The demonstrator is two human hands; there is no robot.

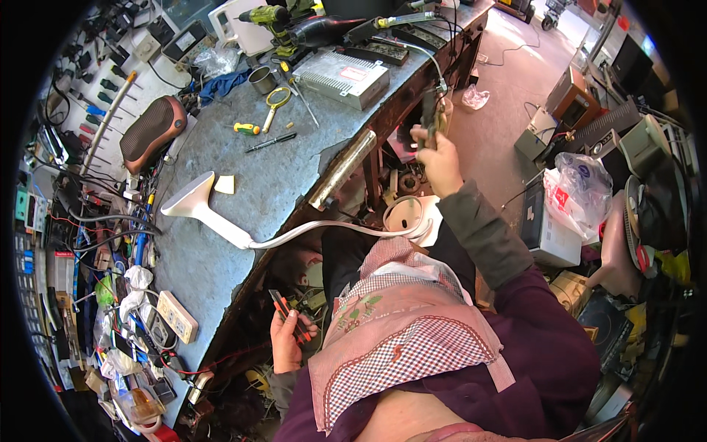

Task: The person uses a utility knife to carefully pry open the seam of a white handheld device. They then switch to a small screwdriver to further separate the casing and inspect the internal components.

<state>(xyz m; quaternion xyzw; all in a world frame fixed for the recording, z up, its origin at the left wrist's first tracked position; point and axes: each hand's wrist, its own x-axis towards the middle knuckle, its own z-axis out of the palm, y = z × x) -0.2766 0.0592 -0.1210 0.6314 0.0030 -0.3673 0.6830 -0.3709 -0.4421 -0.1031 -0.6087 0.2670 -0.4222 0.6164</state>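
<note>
My left hand [292, 336], low beside the bench's front edge, is closed round a slim red-and-black hand tool [280, 303] whose exact kind I cannot make out. Out past the bench's front edge, my right hand [440, 163] grips a dark, elongated tool [430, 110], blurred and partly covered by the fingers. A thin cable comes down near its top end. Across the bench edge lies a white gooseneck lamp [228, 227]. Its flared head rests on the bench, and the bent neck runs to a round white base [403, 214] at my lap, in front of my checked apron [412, 342].
The blue-topped workbench [221, 272] carries a magnifying glass [276, 100], a pen [270, 142], a silver metal box [342, 77], a green drill [269, 26] and a brown massage pillow [153, 132]. A power strip [177, 317] lies near its left edge. Boxes and a plastic bag [578, 191] crowd the right.
</note>
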